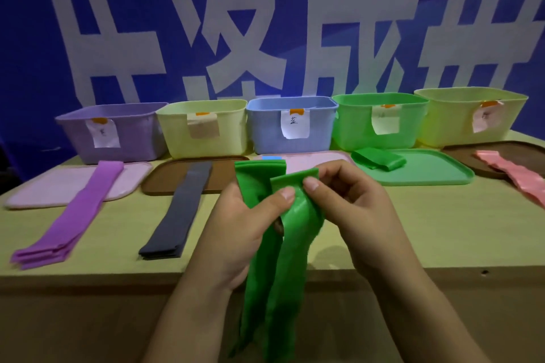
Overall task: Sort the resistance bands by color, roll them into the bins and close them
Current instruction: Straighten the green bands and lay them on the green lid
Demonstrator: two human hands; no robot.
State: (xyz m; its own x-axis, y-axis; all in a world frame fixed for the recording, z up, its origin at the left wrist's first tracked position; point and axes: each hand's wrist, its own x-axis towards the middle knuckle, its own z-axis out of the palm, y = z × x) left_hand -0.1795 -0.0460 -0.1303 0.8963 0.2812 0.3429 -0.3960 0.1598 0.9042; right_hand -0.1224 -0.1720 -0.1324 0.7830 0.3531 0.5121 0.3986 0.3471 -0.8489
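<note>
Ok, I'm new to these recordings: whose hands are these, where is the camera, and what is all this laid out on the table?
There is no machine here. A person works with bare hands, and the single picture comes from a camera worn on the head, looking forward and down.

The left hand and right hand both pinch the long green stretchy band, whose length hangs below the table edge.

On the pale wooden table five open plastic bins stand in a row, each with a paper label: purple bin, pale yellow bin, blue bin, green bin and a second yellow bin. Flat lids lie in front of them.

A purple band and a dark grey band lie stretched out, each partly on a lid. A folded green band rests on the green lid, and a pink band lies at the right.
</note>
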